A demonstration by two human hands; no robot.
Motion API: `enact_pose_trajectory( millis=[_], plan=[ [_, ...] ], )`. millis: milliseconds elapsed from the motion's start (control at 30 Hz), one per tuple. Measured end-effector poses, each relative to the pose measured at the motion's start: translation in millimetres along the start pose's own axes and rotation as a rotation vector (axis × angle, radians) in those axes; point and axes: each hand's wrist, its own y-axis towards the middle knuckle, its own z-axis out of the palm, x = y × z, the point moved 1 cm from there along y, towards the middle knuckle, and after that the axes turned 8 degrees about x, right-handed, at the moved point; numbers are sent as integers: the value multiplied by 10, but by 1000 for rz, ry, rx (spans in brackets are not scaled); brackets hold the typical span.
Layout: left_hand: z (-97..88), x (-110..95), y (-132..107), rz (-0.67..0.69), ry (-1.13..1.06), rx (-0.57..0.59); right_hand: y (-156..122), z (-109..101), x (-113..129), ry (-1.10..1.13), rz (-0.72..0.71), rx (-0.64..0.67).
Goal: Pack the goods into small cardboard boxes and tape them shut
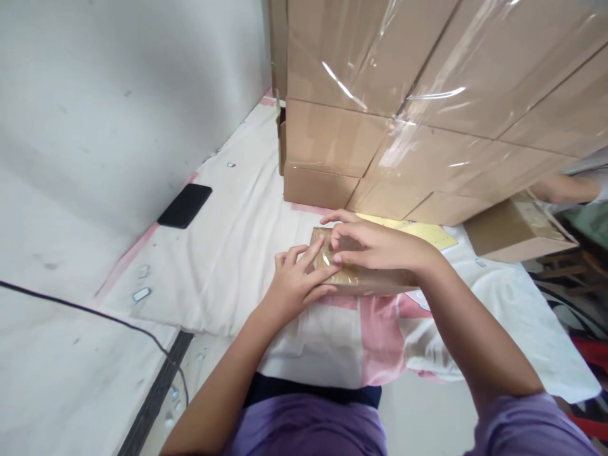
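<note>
A small brown cardboard box [375, 280] with shiny clear tape on its top lies on the cloth-covered table in front of me. My left hand [304, 275] rests against its left end, fingers spread over the top and the near edge. Over the top of the box is my right hand [365, 244], its index finger bent towards the thumb close to the tape. Whether a tape edge sits between those fingertips I cannot make out. The right hand and forearm hide part of the box top.
Large stacked cartons [380, 139] in clear film rise behind the box. Yellow sheets [430, 234] lie at their foot. A black phone [185, 206] lies left by the white wall [118, 95]. At right are an open carton [517, 228] and another person's arm [565, 189]. A black cable [95, 311] crosses the lower left.
</note>
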Motion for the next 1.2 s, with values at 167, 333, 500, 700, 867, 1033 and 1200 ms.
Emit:
enact_pose_trajectory(
  millis=[167,333,500,700,867,1033,1200],
  plan=[
    [93,-10,-26,-27,-76,-37,103,-3,-46,-49,-35,29],
    [291,-48,-68,-50,-212,-146,158,17,-82,-46,-46,25],
    [386,-79,-69,-19,-255,-252,188,33,-115,-14,-42,60],
    [416,-70,-61,-2,-287,-314,221,32,-125,29,-31,57],
    [451,-65,-63,3,-304,-317,218,52,-99,16,-8,48],
    [447,-65,-52,9,-307,-322,217,98,-192,-97,192,-113],
    [426,-73,-54,11,-308,-336,237,120,-224,-144,232,-143]
  ],
)
